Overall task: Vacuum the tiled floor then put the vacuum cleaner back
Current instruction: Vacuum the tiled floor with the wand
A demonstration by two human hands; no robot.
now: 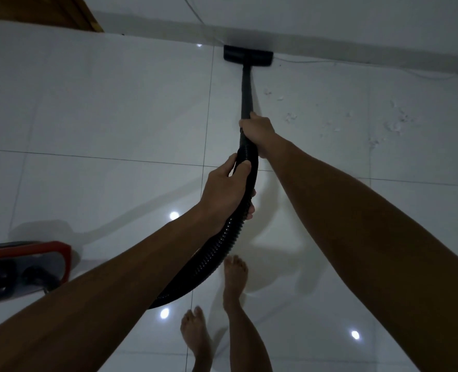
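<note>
We see the floor head (248, 55) pressed against the wall's base, open tiled floor (88, 116) to its left. Our right hand (257, 131) grips the wand (246, 89), fingers curled; our left hand (226, 193) clasps the ribbed hose (222, 242). The red vacuum body (21, 269) is cut off at the left edge.

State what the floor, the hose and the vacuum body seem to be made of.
Floor: glossy glazed tile, mirroring lamps, with thin grout lines. Hose: ribbed black flexible plastic, probably. Vacuum body: red and grey moulded plastic, it seems, with a slight sheen.
</note>
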